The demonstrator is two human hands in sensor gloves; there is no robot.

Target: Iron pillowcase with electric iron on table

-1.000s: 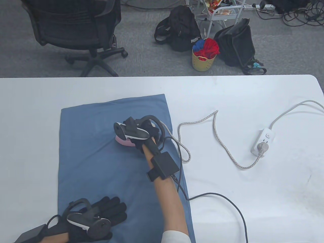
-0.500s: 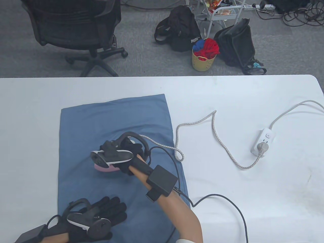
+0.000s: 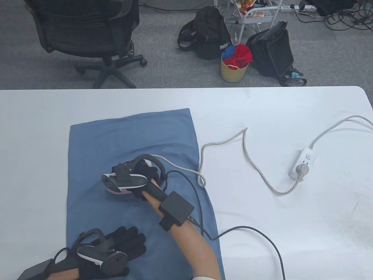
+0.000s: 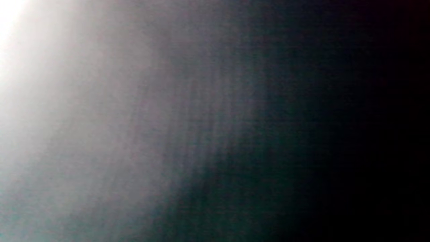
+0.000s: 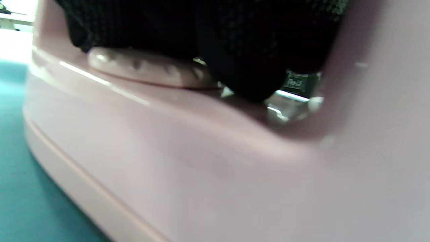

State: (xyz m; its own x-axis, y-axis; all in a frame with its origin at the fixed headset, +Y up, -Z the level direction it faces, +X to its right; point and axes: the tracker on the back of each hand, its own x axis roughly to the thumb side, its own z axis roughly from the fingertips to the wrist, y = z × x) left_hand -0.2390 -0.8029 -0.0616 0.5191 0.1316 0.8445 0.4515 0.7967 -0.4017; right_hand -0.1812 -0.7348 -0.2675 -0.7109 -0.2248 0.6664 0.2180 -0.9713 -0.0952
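A blue pillowcase [image 3: 96,140] lies flat on the white table [image 3: 262,105]. On its middle stands a pink electric iron [image 3: 118,191], mostly hidden under my right hand [image 3: 144,175], which grips its handle. Up close in the right wrist view, the iron's pink body [image 5: 201,161] fills the frame, with gloved fingers [image 5: 235,50] curled over the handle and the pillowcase [image 5: 20,201] beneath. My left hand [image 3: 128,240] rests flat with straight fingers on the pillowcase's near left part. The left wrist view is only a blur.
The iron's braided cord [image 3: 247,154] snakes right across the table to a white power strip [image 3: 303,163]. A black glove cable [image 3: 256,233] loops off the near edge. Beyond the table stand an office chair [image 3: 87,32], bags [image 3: 209,32] and a yellow basket [image 3: 234,70].
My right hand has slid the iron from the pillowcase's middle right toward me and to the left, then a touch further left. The cord trailed after it. The left hand stayed put.
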